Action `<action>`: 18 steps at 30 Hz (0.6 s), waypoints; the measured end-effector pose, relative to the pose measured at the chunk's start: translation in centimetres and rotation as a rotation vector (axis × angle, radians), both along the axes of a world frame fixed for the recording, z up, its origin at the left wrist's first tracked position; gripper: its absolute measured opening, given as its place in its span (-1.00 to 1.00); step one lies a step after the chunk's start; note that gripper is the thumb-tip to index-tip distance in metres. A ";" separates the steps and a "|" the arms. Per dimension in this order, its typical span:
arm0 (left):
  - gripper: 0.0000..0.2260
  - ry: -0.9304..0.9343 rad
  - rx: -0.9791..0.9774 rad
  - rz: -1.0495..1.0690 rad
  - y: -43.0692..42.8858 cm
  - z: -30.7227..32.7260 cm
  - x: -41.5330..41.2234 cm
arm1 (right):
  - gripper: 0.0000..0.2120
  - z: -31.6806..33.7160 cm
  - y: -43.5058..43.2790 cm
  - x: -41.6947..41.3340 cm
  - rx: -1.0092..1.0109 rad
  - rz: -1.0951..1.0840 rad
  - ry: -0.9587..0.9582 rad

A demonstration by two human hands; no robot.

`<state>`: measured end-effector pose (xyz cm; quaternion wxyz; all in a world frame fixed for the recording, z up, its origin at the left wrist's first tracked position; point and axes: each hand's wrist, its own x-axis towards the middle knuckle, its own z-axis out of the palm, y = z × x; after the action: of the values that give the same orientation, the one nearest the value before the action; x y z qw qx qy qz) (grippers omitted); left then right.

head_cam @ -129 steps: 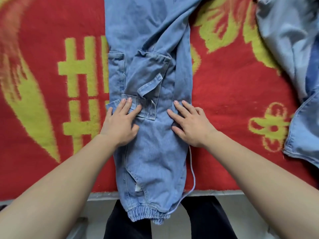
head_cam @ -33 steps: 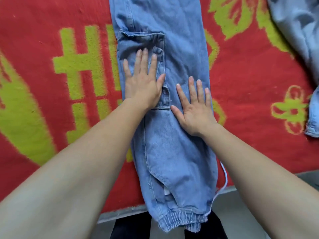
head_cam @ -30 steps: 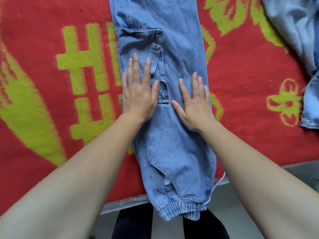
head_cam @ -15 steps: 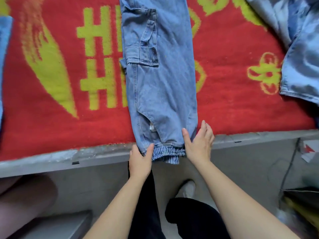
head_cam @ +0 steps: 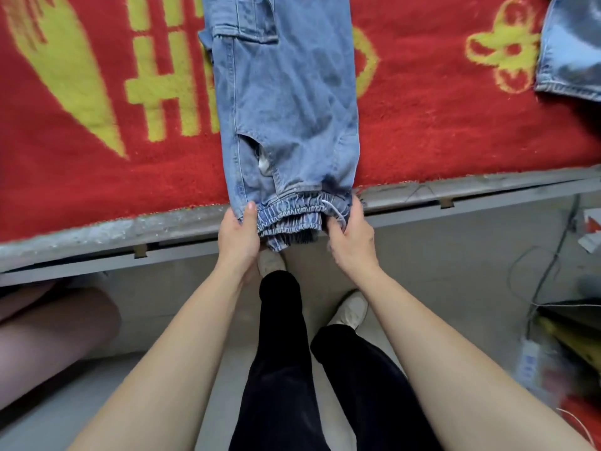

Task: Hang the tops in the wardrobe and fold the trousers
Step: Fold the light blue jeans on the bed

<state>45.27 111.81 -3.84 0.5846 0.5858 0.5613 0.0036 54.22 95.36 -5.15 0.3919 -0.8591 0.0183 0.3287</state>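
Note:
Light blue denim cargo trousers [head_cam: 286,102] lie lengthwise on the red and yellow blanket [head_cam: 81,141], legs doubled one over the other. Their elastic cuffs [head_cam: 292,216] hang just over the bed's near edge. My left hand [head_cam: 239,236] pinches the cuffs' left corner, thumb on top. My right hand [head_cam: 349,232] grips the right corner beside a white drawstring. The waistband end runs out of view at the top.
Another denim garment [head_cam: 572,50] lies at the blanket's top right. The bed's grey edge [head_cam: 130,232] crosses the view. Below it are my black-trousered legs [head_cam: 286,369] and white shoes, cables and a power strip [head_cam: 528,362] at right, and another person's limb [head_cam: 48,336] at left.
Both hands left the trousers' middle, where they pressed flat, and slid down to the cuffs, which they now hold. The view tilted down towards the floor.

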 end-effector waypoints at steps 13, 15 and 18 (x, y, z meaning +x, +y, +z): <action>-0.76 -0.059 -0.121 0.112 -0.5 0.9 1.1 | -0.17 0.4 -0.8 -0.6 -0.061 0.258 -0.168; -0.71 -0.080 -0.123 -0.032 -0.7 1.2 0.7 | -0.41 0.2 0.3 -0.5 -0.060 0.126 -0.204; -0.54 -0.081 -0.159 -0.190 -1.3 0.8 -0.2 | -0.62 0.0 1.5 0.0 -0.077 0.054 -0.214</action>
<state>45.09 110.46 -3.06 0.6490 0.5876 0.4778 -0.0726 54.18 96.83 -5.18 0.3492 -0.9039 -0.0343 0.2445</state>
